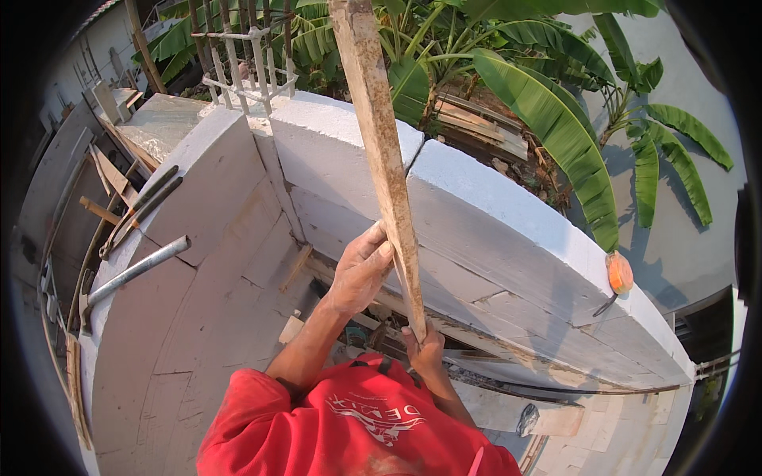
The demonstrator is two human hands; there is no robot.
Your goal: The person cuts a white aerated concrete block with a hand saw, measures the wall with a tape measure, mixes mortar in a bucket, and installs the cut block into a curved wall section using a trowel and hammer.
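Observation:
A long, weathered wooden batten (379, 135) rises from in front of my chest and runs out past the top of the view. Its lower end sits in my right hand (426, 347), closed round it. Higher up, my left hand (361, 274) grips the batten's left side, with the thumb and fingers pressed to the wood. Behind the batten stands a wall of pale blocks (492, 186), with a dark joint in its top. Whether the batten touches this wall I cannot tell.
An orange tape measure (620, 274) rests on the right wall top. Long-handled pincers (141, 213) and a metal-handled hammer (135, 275) lie on the left wall. Steel reinforcing bars (254, 67) stand at the corner. Banana leaves (556, 135) hang beyond; wood scraps lie below.

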